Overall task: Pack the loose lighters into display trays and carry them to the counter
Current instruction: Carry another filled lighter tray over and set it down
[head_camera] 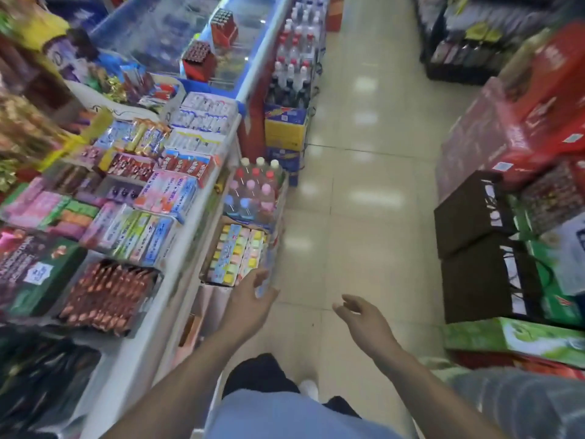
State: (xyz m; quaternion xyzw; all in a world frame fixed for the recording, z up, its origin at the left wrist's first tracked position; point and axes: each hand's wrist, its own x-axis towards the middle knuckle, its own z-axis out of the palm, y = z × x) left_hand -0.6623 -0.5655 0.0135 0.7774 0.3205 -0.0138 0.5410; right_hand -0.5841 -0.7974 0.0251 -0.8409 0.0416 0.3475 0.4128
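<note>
Down shop aisle, tiled floor [364,191] seen at 12 o'clock, snack shelf [126,198] at 9. Left hand [250,304] relaxed, empty; right hand [364,318] loosely curled, empty. Lighters, trays not seen. Aisle best scanned, boxes avoided.

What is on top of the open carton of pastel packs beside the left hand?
A shrink-wrapped pack of bottles with pink, blue, red and white caps sits on the rear part of the carton. It covers whatever lies beneath it. The left hand hides the carton's front corner.
</note>
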